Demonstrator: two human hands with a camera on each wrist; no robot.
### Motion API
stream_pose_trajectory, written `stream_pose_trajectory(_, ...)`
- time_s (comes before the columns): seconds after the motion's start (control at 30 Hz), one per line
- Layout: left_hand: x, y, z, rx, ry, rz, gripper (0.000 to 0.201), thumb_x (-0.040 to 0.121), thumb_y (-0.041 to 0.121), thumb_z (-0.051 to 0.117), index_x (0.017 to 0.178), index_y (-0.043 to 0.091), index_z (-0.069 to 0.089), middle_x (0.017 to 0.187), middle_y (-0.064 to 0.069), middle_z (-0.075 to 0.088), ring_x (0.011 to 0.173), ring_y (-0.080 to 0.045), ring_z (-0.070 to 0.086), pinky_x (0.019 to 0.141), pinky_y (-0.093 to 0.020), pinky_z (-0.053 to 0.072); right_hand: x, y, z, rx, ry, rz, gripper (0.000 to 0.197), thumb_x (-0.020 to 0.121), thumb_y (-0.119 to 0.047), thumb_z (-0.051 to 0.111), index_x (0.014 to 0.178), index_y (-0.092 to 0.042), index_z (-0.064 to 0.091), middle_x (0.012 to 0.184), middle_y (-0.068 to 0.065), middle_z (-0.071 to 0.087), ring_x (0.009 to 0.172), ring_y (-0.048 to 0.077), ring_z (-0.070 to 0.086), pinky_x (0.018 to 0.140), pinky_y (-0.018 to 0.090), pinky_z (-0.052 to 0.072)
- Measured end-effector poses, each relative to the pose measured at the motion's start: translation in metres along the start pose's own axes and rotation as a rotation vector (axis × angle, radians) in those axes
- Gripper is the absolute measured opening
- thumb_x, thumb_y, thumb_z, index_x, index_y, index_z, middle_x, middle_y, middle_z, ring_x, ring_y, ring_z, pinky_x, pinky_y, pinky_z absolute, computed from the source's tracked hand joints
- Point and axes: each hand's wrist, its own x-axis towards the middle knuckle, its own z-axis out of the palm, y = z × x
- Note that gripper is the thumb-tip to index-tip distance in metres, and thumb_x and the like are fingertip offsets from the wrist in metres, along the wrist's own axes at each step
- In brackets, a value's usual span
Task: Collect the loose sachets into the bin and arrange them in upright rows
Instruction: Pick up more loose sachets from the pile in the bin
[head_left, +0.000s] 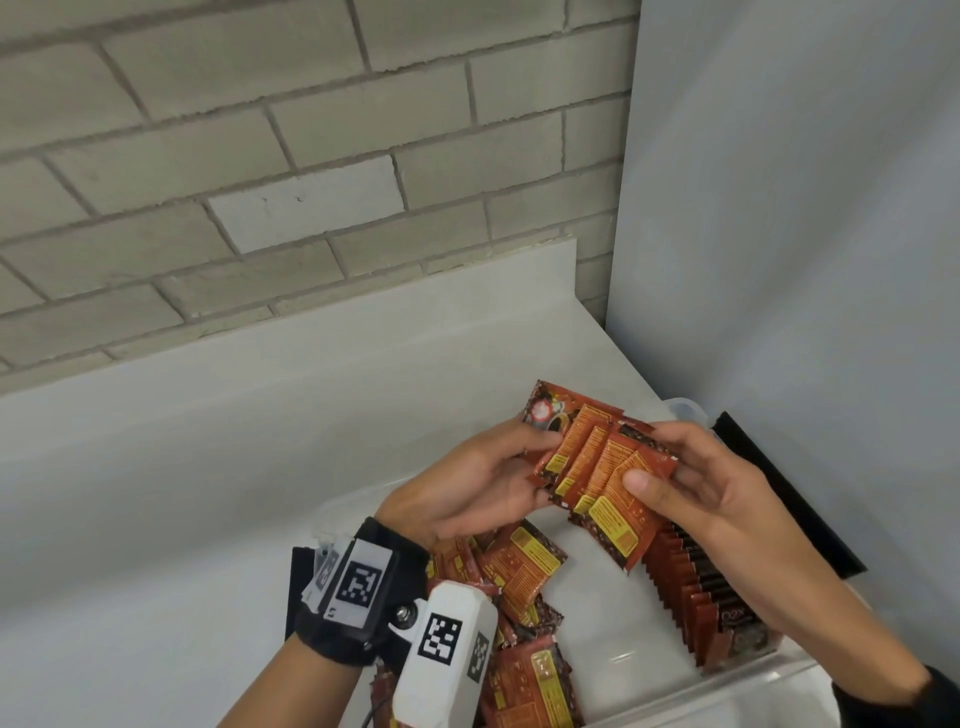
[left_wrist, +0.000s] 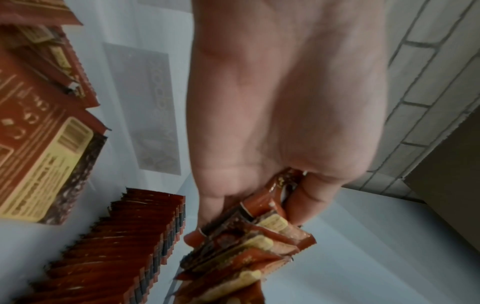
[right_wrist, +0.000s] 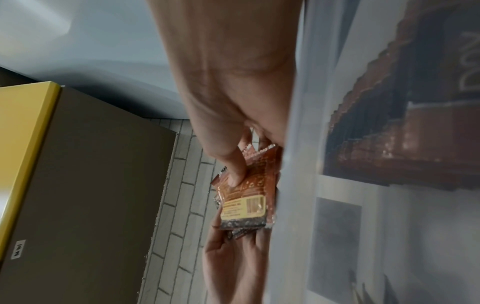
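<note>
Both hands hold a fanned bundle of red-brown sachets (head_left: 597, 467) above the clear plastic bin (head_left: 769, 675). My left hand (head_left: 483, 478) grips the bundle's left edge, fingers curled behind it (left_wrist: 259, 236). On the right side my right hand (head_left: 691, 483) pinches it, thumb on the front sachet (right_wrist: 246, 197). Along the bin's right wall an upright row of sachets (head_left: 696, 597) stands packed (left_wrist: 124, 246). Loose sachets (head_left: 519, 571) lie in a heap on the bin's left side, partly hidden by my left wrist.
The bin sits on a white counter (head_left: 208, 493) in a corner, with a grey brick wall (head_left: 260, 156) behind and a white panel (head_left: 805, 208) to the right. A black strip (head_left: 779, 488) runs beside the bin. A yellow-edged cabinet (right_wrist: 78, 164) shows in the right wrist view.
</note>
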Motion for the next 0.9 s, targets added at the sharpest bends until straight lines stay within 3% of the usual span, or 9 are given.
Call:
stream_pose_trajectory(0.2,-0.001,0.0,0.005,0.075,0.045,0.034,0.071,0.079,0.058,0.063,0.132,0.013,0.05,0.138,-0.009,0.054,0.132,-0.023,0.046,0.114,-0.035,0.031,-0.001,-0.001,0.001,-0.003,-0.014,-0.028,0.034,0.073,-0.017,0.067,0.106,-0.01,0.06,0.1,-0.003,0.073,0.093,0.011,0.069,0.075,0.016,0.053)
stream_pose_trajectory(0.33,0.0,0.002,0.005,0.223,0.16,0.109,0.06,0.071,0.064,0.068,0.117,0.024,0.067,0.132,-0.006,0.059,0.128,-0.024,0.05,0.114,-0.041,0.031,0.0,-0.002,-0.001,0.052,0.015,-0.021,0.034,0.073,-0.018,0.068,0.106,-0.01,0.061,0.098,0.0,0.074,0.091,0.014,0.069,0.073,0.016,0.054)
stream_pose_trajectory(0.4,0.001,0.003,0.005,0.235,0.168,0.142,0.054,0.068,0.063,0.071,0.108,0.027,0.071,0.128,-0.006,0.061,0.124,-0.026,0.052,0.112,-0.042,0.033,0.0,-0.002,-0.002,0.091,0.019,-0.012,0.037,0.071,-0.028,0.076,0.103,-0.014,0.064,0.099,0.003,0.074,0.091,0.017,0.07,0.072,0.018,0.054)
stream_pose_trajectory(0.5,0.001,0.006,0.004,0.114,0.163,0.121,0.06,0.063,0.06,0.077,0.105,0.019,0.068,0.112,-0.005,0.066,0.106,-0.019,0.062,0.095,-0.031,0.049,0.0,-0.002,-0.003,0.126,-0.001,0.003,0.056,0.051,-0.055,0.086,0.095,-0.025,0.068,0.101,0.008,0.073,0.093,0.021,0.07,0.073,0.022,0.056)
stream_pose_trajectory(0.63,-0.001,0.014,0.009,0.122,0.098,0.053,0.052,0.065,0.061,0.075,0.083,0.013,0.064,0.09,-0.003,0.065,0.081,-0.015,0.06,0.072,-0.026,0.048,0.0,-0.006,-0.005,0.111,-0.036,-0.003,0.06,0.047,-0.062,0.085,0.093,-0.028,0.069,0.103,0.007,0.073,0.095,0.02,0.069,0.076,0.023,0.055)
stream_pose_trajectory(0.7,-0.001,0.016,0.018,0.217,0.093,0.018,0.067,0.065,0.057,0.077,0.102,0.003,0.063,0.107,-0.013,0.066,0.095,-0.023,0.063,0.085,-0.037,0.05,-0.002,-0.007,-0.004,0.085,-0.062,-0.007,0.058,0.051,-0.061,0.083,0.096,-0.027,0.068,0.103,0.007,0.072,0.096,0.02,0.069,0.077,0.022,0.055)
stream_pose_trajectory(0.77,-0.004,0.014,0.026,0.278,0.081,-0.042,0.092,0.065,0.05,0.08,0.133,-0.001,0.044,0.132,-0.024,0.054,0.12,-0.036,0.055,0.105,-0.05,0.04,-0.003,-0.009,-0.003,0.067,-0.086,-0.022,0.052,0.058,-0.054,0.083,0.098,-0.024,0.068,0.103,0.006,0.072,0.096,0.02,0.068,0.078,0.021,0.054)
stream_pose_trajectory(0.83,-0.004,0.014,0.035,0.315,0.049,-0.079,0.084,0.068,0.042,0.075,0.136,0.007,0.04,0.133,-0.015,0.056,0.12,-0.029,0.057,0.103,-0.042,0.045,-0.005,-0.012,-0.002,0.042,-0.079,-0.033,0.039,0.071,-0.038,0.08,0.1,-0.016,0.066,0.101,0.006,0.072,0.095,0.022,0.068,0.077,0.021,0.054)
stream_pose_trajectory(0.9,-0.004,0.01,0.042,0.337,0.003,-0.112,0.059,0.079,0.029,0.068,0.131,0.015,0.045,0.124,-0.006,0.062,0.112,-0.019,0.062,0.095,-0.031,0.05,-0.007,-0.016,-0.001,0.004,-0.057,-0.04,0.033,0.075,-0.031,0.076,0.1,-0.014,0.064,0.099,0.004,0.073,0.093,0.026,0.067,0.076,0.023,0.055)
